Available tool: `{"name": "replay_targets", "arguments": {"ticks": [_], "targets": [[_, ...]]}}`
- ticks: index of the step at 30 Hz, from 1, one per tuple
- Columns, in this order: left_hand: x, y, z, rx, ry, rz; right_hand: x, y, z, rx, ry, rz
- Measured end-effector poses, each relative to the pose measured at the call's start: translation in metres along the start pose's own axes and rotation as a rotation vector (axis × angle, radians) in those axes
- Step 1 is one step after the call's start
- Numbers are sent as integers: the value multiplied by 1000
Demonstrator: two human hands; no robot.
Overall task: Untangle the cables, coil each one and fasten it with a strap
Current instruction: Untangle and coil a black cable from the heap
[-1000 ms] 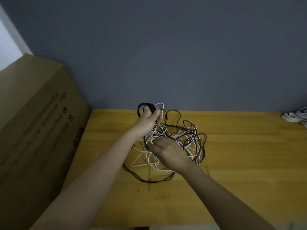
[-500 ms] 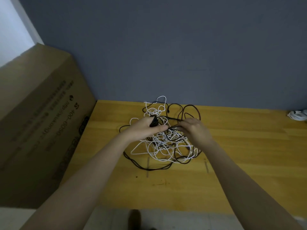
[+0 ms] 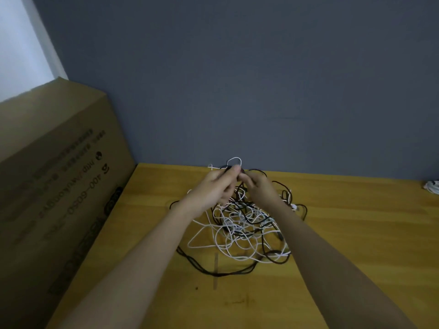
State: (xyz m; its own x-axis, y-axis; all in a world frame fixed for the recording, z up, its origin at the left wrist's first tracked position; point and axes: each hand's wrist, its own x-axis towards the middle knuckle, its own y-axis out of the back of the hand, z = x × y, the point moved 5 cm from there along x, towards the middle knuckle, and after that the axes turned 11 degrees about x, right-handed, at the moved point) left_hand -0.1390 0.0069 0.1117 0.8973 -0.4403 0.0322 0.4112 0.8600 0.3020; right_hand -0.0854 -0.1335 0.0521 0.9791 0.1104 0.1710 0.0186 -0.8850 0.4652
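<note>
Both hands meet above the far side of the tangle (image 3: 240,224): the left hand (image 3: 215,188) and right hand (image 3: 260,188) each pinch black cable there. The tangle of black and white cables lies on the table (image 3: 356,233). A box (image 3: 59,186) stands left; a white bundle (image 3: 432,186) lies far right.
</note>
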Motion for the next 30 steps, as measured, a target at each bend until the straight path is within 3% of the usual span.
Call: {"name": "replay_targets", "arguments": {"ticks": [5,8,13,18,20,23,24,26,30], "targets": [[21,2,-47,-80,-125,214,-12,-51,57,52,-16,-62],[26,-4,-67,-146,-178,226,-25,-67,74,147,-27,-43],[-5,-33,-76,-195,-231,179,-53,-54,75,164,89,248],[-59,-52,-78,-111,-142,197,-113,-26,39,241,195,460],[-78,-58,-74,-159,-151,135,-136,-16,25,64,280,512],[-102,-65,-59,-340,-233,57,-156,-27,16,-608,320,341],[-107,-66,-56,-366,-265,57,-163,-37,17,-698,334,237],[-112,-70,-54,-344,-319,93,-179,-58,23,-592,352,50],[-116,-73,-63,-168,-328,282,-213,-82,34,50,217,-117]]}}
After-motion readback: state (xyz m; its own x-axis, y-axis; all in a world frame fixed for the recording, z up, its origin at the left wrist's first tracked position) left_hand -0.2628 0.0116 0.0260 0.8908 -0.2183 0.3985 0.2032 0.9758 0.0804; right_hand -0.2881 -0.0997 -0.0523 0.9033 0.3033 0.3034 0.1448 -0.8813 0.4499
